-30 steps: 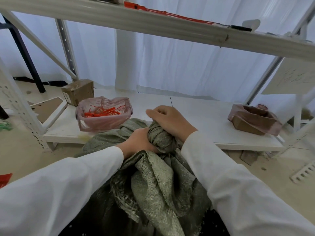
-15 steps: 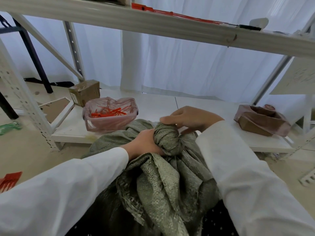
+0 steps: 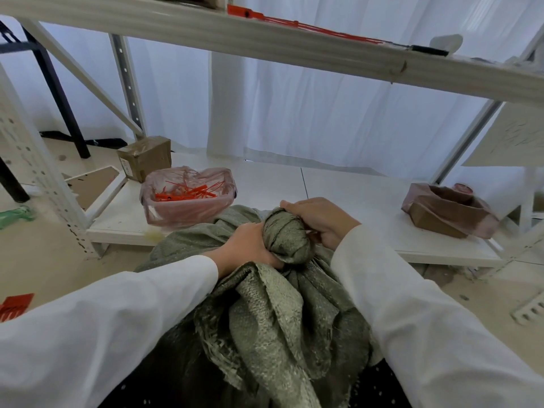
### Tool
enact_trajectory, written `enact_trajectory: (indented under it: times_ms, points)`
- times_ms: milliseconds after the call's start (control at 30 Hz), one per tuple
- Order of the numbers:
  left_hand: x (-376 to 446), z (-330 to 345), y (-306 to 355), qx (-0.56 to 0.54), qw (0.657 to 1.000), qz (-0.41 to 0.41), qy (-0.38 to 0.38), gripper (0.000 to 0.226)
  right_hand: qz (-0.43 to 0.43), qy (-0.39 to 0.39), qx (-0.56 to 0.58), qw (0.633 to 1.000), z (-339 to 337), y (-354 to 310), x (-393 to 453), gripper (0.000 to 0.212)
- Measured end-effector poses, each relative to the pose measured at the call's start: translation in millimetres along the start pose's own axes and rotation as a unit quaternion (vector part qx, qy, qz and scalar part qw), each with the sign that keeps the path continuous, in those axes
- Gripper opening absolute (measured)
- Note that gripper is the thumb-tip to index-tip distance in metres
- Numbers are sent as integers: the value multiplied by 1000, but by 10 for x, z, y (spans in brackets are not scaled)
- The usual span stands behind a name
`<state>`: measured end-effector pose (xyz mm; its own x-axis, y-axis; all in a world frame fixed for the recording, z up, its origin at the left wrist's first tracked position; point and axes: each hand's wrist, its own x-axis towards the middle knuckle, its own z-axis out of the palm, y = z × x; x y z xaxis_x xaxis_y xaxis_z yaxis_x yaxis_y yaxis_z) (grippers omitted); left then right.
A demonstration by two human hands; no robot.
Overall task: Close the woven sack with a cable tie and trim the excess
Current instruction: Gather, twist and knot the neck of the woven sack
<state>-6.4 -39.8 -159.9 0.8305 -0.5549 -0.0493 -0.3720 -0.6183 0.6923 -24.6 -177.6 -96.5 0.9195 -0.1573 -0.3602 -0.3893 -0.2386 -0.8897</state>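
Woven sack (image 3: 273,313), olive green, mouth gathered into a twisted neck (image 3: 287,240) pointing up toward the lower shelf (image 3: 353,189).
Left hand (image 3: 247,245) clenches the neck's base; right hand (image 3: 321,220), lifted half a second ago, now wraps its far side, apparently pinching something. Box (image 3: 145,157) label unreadable. Red cable ties (image 3: 185,194) in a lined tub.

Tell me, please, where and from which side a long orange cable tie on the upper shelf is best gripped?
Probably its square head end, pinched from the front edge of the upper shelf: the head sits nearest and is broadest, while the thin tail runs away rightward.
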Motion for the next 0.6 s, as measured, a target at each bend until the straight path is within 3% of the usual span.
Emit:
enact_trajectory:
  times_ms: [200,300,367,400,433,500,533,600]
  points:
    - [-5,-21,38,-65,996,44,-44,37,-29,13,54,998,2,91,28,25]
    - [9,-53,68,-122,990,39,-55,26,-115,99,-3,988,-25,78,52,52]
    - [35,-63,62,-146,988,31,-45,24,-161,68,-42,984,-83,27,46,57]
    - [37,-72,78,-160,986,30,-41,24,-160,5,-77,984,-110,21,34,57]
    - [37,-80,95,-176,983,38,-41,26,-144,-66,-132,979,-122,26,23,68]
    - [23,-100,143,-196,977,67,-50,26,-94,-152,-242,954,-90,109,25,113]
    - [10,-109,163,-191,977,71,-56,24,-63,-156,-278,946,-65,145,39,133]
    - [-1,-128,168,-187,979,61,-61,21,-17,-133,-317,939,-57,171,56,149]
